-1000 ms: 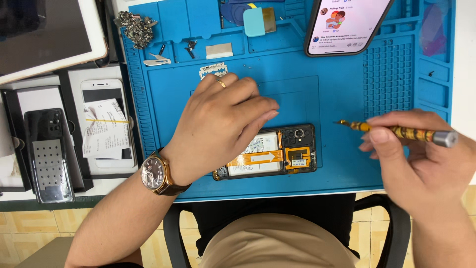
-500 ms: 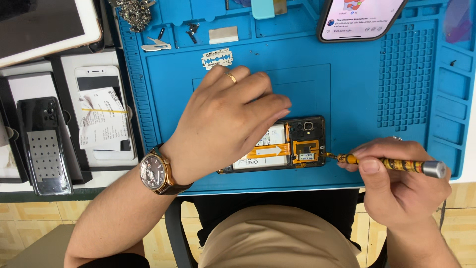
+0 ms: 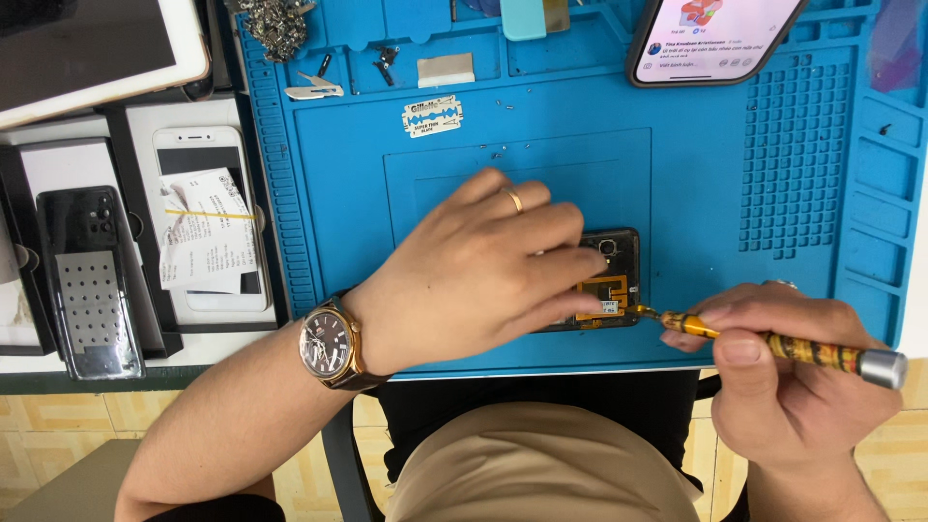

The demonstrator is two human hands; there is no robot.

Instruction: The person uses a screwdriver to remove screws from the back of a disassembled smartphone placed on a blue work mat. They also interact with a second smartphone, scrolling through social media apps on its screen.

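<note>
Covering the white desk point(image 3: 913, 290), a blue repair mat point(image 3: 754, 164) lies above tiled floor point(image 3: 58, 416).

Opened black phone point(image 3: 611, 280) flat on mat, patterned screwdriver point(image 3: 773, 343) tip touching

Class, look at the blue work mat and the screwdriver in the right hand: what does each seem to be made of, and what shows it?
Blue work mat: probably silicone or rubber; matte surface, moulded ridges and trays.
Screwdriver: yellow patterned handle, likely plastic or painted metal; the grey end cap and thin tip have a metallic sheen.
</note>
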